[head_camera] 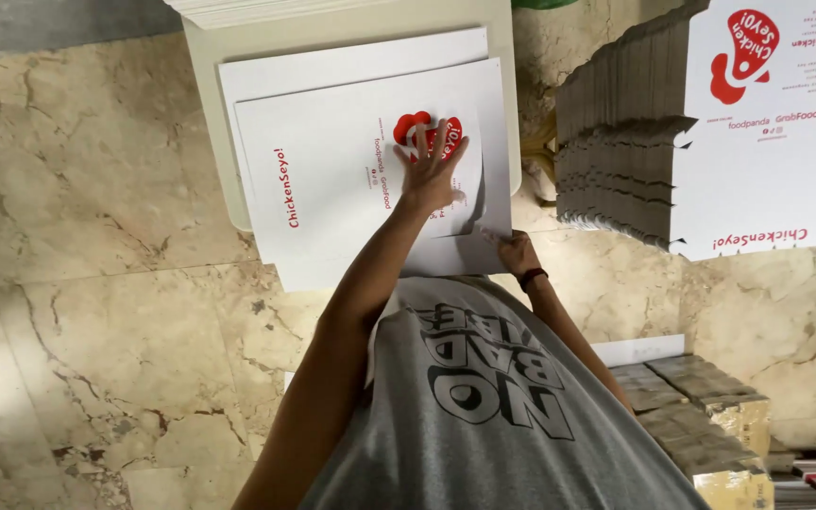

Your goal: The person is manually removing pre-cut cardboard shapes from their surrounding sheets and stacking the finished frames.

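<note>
My left hand [432, 168] lies flat, fingers spread, pressing on the top white box sheet [351, 170], right over its red printed mark. My right hand [518, 253] is curled around the near right corner of the same sheet, gripping its edge; the fingers themselves are mostly hidden under the card, so I cannot tell how deep the hold goes. The sheet sits slightly askew on a second flat sheet [351, 59] beneath it, both resting on a small pale desk [205, 113] that stands on the marble floor [96, 331]. A tall stack of the same flat boxes [635, 142] stands to my right, well apart from the sheet in hand. Another pile of cardboard [701, 397] lies low by my right side.

In my judgement, good handling here means keeping the left palm firm so the sheet cannot slide, and lifting the corner evenly along the crease so the card bends cleanly and does not tear.
</note>
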